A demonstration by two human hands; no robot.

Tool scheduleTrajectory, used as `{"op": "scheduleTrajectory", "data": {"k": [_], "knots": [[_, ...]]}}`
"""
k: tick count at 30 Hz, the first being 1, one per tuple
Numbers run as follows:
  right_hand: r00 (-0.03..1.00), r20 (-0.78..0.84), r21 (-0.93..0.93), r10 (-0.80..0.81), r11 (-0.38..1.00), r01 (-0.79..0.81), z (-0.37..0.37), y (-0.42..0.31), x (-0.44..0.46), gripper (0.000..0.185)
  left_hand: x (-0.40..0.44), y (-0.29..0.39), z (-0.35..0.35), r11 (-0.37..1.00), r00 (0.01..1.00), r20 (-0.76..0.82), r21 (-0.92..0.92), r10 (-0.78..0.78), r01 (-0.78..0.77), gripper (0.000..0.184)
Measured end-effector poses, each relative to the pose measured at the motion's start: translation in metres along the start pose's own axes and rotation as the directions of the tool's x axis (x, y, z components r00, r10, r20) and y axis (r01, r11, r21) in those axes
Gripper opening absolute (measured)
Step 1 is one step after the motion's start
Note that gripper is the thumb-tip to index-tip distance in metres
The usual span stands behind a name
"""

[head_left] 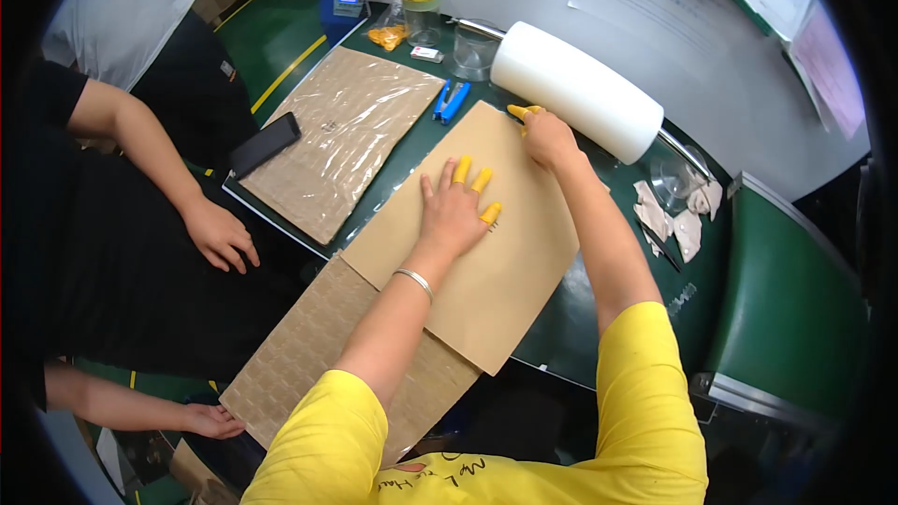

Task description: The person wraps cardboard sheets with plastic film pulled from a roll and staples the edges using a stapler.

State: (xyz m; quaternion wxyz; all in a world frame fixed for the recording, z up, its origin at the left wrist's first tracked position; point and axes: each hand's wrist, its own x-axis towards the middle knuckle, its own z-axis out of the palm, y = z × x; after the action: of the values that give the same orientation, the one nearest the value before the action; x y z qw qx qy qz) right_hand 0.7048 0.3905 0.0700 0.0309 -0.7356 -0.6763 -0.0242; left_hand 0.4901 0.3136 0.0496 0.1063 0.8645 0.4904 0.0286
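My left hand (456,210) lies with its fingers spread on a plain brown cardboard sheet (510,271), yellow covers on several fingertips. At the sheet's far right edge is my right hand (544,136), its fingers curled together, with yellow tips near the sheet's top corner; whether it grips the edge is unclear. Under the plain sheet, a patterned brown sheet (309,337) sticks out toward the lower left and hangs past the table edge. A co-worker's hand (217,421) touches its lower left corner.
A plastic-wrapped brown pack (341,131) with a black phone (266,145) lies left. Behind are a blue stapler-like tool (451,102), jars (422,17) and a white roll (575,89) on a rod. Torn pale scraps (687,234) and dark tweezers (659,245) are right. A co-worker stands left.
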Motion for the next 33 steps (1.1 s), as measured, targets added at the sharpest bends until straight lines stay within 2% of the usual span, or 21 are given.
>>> {"op": "scheduleTrajectory", "data": {"k": [2, 3, 4, 5, 7, 9, 11, 12, 13, 14, 15, 17, 18, 20, 21, 23, 25, 27, 28, 29, 33], "knots": [[0.996, -0.017, 0.0, -0.086, 0.996, 0.086, -0.034, 0.008, -0.031, 0.025, 0.003, -0.003, 0.02, 0.998, 0.968, -0.249, -0.034, 0.034, -0.044, 0.058], [1.0, -0.007, 0.11, -0.016, 0.994, 0.017, -0.054, 0.02, -0.053, 0.025, 0.002, -0.001, 0.012, 1.0, 0.991, -0.131, 0.03, 0.013, -0.009, 0.06], [0.999, 0.005, 0.21, 0.052, 0.976, -0.052, -0.075, 0.034, -0.074, 0.026, 0.003, -0.002, 0.015, 1.0, 0.985, -0.173, 0.022, 0.022, -0.018, 0.059], [0.994, -0.065, 0.322, 0.091, 0.944, -0.065, -0.092, 0.051, -0.104, 0.025, 0.002, -0.002, 0.019, 1.0, 0.976, -0.215, 0.01, 0.022, -0.021, 0.059], [0.997, -0.037, 0.356, 0.068, 0.933, -0.05, -0.113, 0.098, -0.164, 0.025, 0.003, 0.001, 0.012, 1.0, 0.985, -0.171, 0.011, 0.011, -0.009, 0.057], [0.955, 0.206, 0.231, 0.214, 0.938, -0.26, -0.128, 0.13, -0.22, 0.024, 0.001, 0.001, 0.011, 1.0, 0.985, -0.174, -0.009, 0.009, -0.011, 0.056], [0.882, 0.372, 0.218, 0.289, 0.897, -0.386, -0.119, 0.157, -0.271, 0.023, 0.0, 0.001, 0.011, 1.0, 0.985, -0.17, -0.004, 0.013, -0.014, 0.056], [0.884, 0.373, 0.281, 0.283, 0.873, -0.398, -0.114, 0.159, -0.292, 0.023, 0.0, 0.002, 0.011, 1.0, 0.985, -0.17, 0.006, 0.008, -0.007, 0.056], [0.869, 0.386, 0.179, 0.31, 0.899, -0.401, -0.115, 0.152, -0.304, 0.022, 0.001, 0.002, 0.01, 1.0, 0.985, -0.172, 0.002, 0.017, -0.016, 0.056], [0.87, 0.336, 0.059, 0.362, 0.913, -0.403, -0.117, 0.144, -0.31, 0.021, 0.001, 0.002, 0.009, 1.0, 0.987, -0.159, 0.011, 0.008, -0.006, 0.056], [0.915, 0.184, 0.013, 0.359, 0.93, -0.367, -0.111, 0.153, -0.311, 0.021, 0.001, 0.004, 0.008, 1.0, 0.989, -0.148, 0.02, -0.004, 0.007, 0.056], [0.958, -0.07, -0.013, 0.277, 0.96, -0.278, -0.092, 0.173, -0.301, 0.02, 0.0, 0.004, 0.01, 1.0, 0.987, -0.159, 0.003, -0.001, 0.001, 0.057], [0.959, -0.077, -0.008, 0.274, 0.961, -0.275, -0.084, 0.179, -0.291, 0.02, 0.001, 0.003, 0.009, 1.0, 0.985, -0.174, -0.01, -0.002, 0.0, 0.057], [0.975, 0.0, -0.196, 0.222, 0.956, -0.218, -0.069, 0.184, -0.268, 0.022, 0.0, 0.004, 0.01, 1.0, 0.983, -0.184, 0.005, 0.003, -0.002, 0.056], [0.953, 0.165, -0.239, 0.253, 0.948, -0.211, -0.067, 0.185, -0.258, 0.023, -0.001, 0.003, 0.009, 1.0, 0.982, -0.19, 0.014, 0.013, -0.01, 0.056], [0.958, 0.206, -0.241, 0.2, 0.959, -0.149, -0.063, 0.189, -0.246, 0.022, 0.001, 0.002, 0.009, 0.999, 0.983, -0.186, 0.039, -0.004, 0.011, 0.055], [0.958, 0.268, -0.243, 0.102, 0.969, -0.036, -0.066, 0.189, -0.242, 0.019, -0.001, 0.001, 0.011, 0.999, 0.974, -0.225, -0.027, 0.016, -0.023, 0.054], [0.954, 0.206, -0.219, 0.216, 0.961, -0.17, -0.076, 0.186, -0.244, 0.019, 0.001, 0.001, 0.007, 1.0, 0.981, -0.194, -0.022, -0.003, -0.001, 0.054], [0.948, 0.222, -0.253, 0.228, 0.952, -0.17, -0.082, 0.187, -0.242, 0.023, 0.0, 0.002, 0.001, 1.0, 0.994, -0.111, 0.0, -0.013, 0.013, 0.054], [0.972, 0.133, -0.195, 0.195, 0.966, -0.167, -0.086, 0.184, -0.241, 0.026, 0.001, 0.002, -0.003, 0.999, 0.999, -0.028, 0.022, -0.026, 0.027, 0.054], [0.992, -0.12, 0.136, 0.031, 0.991, -0.015, -0.109, 0.107, -0.192, 0.035, 0.001, -0.002, 0.012, 0.999, 0.988, -0.156, -0.036, -0.01, 0.004, 0.052]]}}
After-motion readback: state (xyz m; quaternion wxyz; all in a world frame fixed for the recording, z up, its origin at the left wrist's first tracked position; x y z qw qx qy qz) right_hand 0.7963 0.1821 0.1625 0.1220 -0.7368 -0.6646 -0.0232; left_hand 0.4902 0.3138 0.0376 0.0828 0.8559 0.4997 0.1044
